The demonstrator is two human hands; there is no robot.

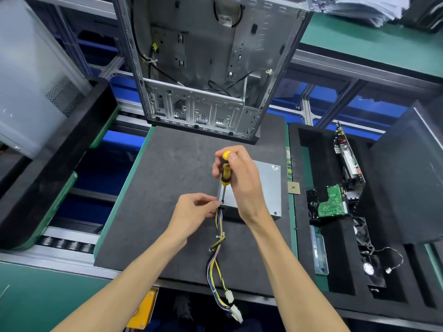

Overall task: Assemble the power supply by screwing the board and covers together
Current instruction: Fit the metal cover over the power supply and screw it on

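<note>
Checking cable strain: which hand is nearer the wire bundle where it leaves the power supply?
Left. The left hand pinches at the power supply's near-left corner, right above the wire bundle. The right hand is higher, gripping the screwdriver.

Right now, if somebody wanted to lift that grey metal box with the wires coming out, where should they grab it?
Probably by the power supply's two long side walls, coming from above at its far right end. It lies flat, that end is bare, and the wire bundle and both hands crowd the near-left corner.
</note>
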